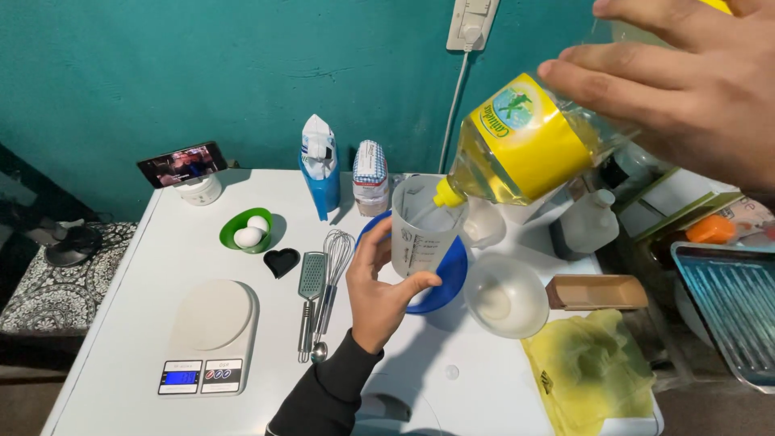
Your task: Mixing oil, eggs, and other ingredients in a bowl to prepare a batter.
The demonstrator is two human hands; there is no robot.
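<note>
Right hand [686, 77] tips an oil bottle [525, 145] at frame centre into the jug [421, 234] gripped by the left hand [378, 291]; over-tilting could flood the counter [121, 355].

- The right hand [686, 81] at two o'clock is cut off by the top and right edges.
- The clear plastic oil bottle with a yellow label [525, 145] loses its base behind that hand.
- The ribbed blue metal tray [731, 311] at four o'clock runs off the right edge.
- The small digital kitchen scale's [211, 335] blue display is too small to read.
</note>
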